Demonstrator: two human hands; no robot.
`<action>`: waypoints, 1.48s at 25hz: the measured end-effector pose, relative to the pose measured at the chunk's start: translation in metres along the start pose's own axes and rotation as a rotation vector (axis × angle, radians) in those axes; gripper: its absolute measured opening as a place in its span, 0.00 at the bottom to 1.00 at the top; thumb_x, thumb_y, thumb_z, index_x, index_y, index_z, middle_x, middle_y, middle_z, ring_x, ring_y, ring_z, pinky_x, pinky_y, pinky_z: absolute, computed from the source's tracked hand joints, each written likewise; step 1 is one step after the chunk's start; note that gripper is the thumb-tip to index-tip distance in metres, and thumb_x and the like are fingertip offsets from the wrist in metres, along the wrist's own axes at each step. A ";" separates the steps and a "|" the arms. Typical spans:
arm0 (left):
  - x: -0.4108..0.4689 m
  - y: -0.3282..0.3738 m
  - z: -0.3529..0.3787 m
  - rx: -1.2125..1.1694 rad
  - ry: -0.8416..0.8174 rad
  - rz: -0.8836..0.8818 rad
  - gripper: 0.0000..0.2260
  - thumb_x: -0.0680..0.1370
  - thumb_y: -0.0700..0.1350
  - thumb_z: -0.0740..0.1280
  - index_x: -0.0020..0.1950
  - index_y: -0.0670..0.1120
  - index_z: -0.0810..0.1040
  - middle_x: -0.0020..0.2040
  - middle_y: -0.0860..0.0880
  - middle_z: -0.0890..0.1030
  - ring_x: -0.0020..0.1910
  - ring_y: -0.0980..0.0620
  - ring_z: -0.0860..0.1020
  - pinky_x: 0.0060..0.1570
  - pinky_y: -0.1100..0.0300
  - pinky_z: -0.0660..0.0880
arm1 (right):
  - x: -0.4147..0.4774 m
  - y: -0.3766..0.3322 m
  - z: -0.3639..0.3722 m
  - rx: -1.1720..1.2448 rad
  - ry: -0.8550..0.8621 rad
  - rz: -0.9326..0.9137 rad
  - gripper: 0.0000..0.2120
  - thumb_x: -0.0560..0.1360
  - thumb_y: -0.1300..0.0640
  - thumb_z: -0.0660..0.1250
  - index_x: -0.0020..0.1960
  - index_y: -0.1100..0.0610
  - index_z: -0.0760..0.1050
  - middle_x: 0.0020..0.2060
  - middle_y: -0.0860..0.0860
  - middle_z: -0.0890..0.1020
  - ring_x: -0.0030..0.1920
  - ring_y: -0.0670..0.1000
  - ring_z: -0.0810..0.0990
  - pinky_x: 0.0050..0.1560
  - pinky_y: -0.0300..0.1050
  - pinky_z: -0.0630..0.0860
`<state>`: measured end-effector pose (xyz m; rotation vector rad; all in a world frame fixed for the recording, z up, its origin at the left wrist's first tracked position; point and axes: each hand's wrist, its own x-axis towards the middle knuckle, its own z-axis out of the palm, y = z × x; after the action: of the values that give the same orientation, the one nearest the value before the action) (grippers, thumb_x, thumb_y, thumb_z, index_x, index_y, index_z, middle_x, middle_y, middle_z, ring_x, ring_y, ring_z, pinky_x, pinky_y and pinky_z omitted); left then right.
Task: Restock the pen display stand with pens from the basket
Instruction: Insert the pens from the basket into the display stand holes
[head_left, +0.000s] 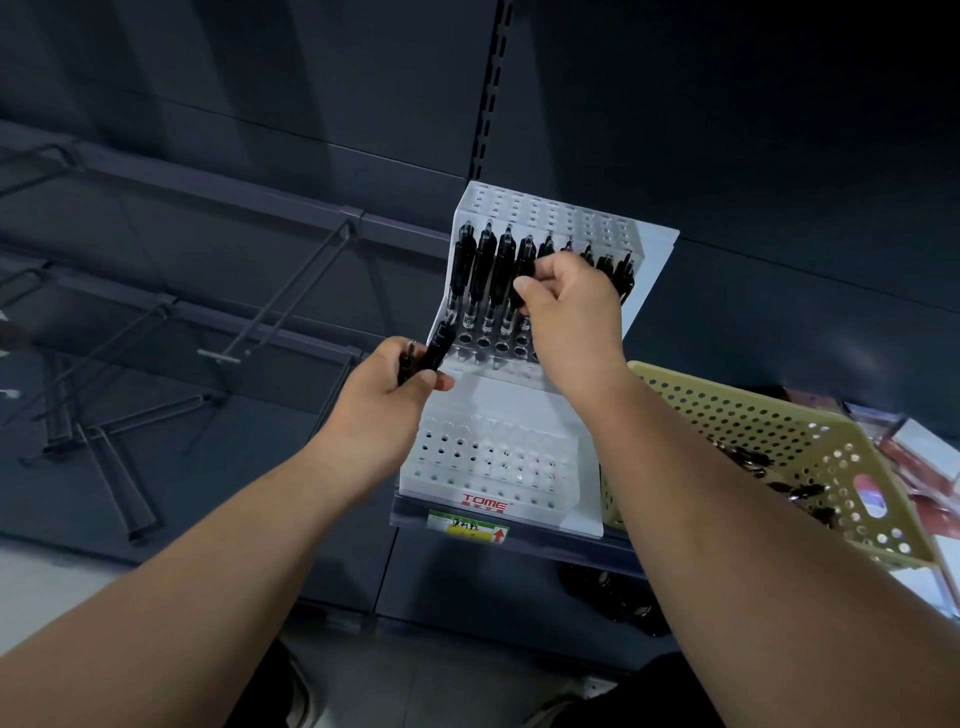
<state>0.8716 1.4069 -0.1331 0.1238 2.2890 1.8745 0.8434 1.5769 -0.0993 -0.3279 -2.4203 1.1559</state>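
Observation:
A white tiered pen display stand (498, 457) marked TOME sits on a shelf. Its back row holds several black pens (485, 270) standing upright; the front rows show bare holes. My left hand (384, 410) grips a few black pens (434, 351) at the stand's left edge. My right hand (571, 306) is raised over the middle rows and pinches one black pen (523, 278) by its upper part, in line with the standing row. A pale yellow perforated basket (779, 415) stands right of the stand with black pens (795, 488) lying in it, partly hidden by my right forearm.
Dark metal display hooks (275, 317) jut from the back panel at the left. A yellow-green price label (467, 526) is on the shelf edge (550, 535). Dark items (608, 597) lie on a lower shelf. Packaged goods (914, 447) sit right of the basket.

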 end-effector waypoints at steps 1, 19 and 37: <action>0.001 -0.001 0.000 0.003 0.007 -0.001 0.06 0.82 0.40 0.59 0.55 0.47 0.74 0.49 0.54 0.82 0.48 0.52 0.76 0.41 0.65 0.70 | -0.001 0.001 0.002 -0.021 0.003 0.003 0.02 0.79 0.54 0.64 0.49 0.50 0.75 0.39 0.46 0.81 0.42 0.50 0.82 0.47 0.56 0.80; -0.018 0.013 0.004 -0.123 -0.038 -0.023 0.03 0.76 0.40 0.68 0.49 0.45 0.81 0.36 0.54 0.79 0.32 0.60 0.73 0.33 0.68 0.67 | -0.059 -0.025 -0.017 0.320 -0.317 0.161 0.05 0.80 0.54 0.64 0.49 0.49 0.78 0.45 0.46 0.82 0.42 0.42 0.79 0.45 0.40 0.76; -0.011 0.036 0.014 -0.030 -0.063 0.009 0.13 0.82 0.51 0.57 0.47 0.47 0.76 0.43 0.52 0.78 0.37 0.56 0.73 0.37 0.61 0.68 | -0.023 -0.024 -0.058 0.318 0.089 -0.010 0.08 0.79 0.59 0.64 0.46 0.47 0.77 0.39 0.48 0.80 0.40 0.46 0.77 0.49 0.52 0.79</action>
<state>0.8836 1.4259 -0.0995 0.1866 2.2220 1.8800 0.8909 1.5929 -0.0547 -0.2597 -2.1162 1.4617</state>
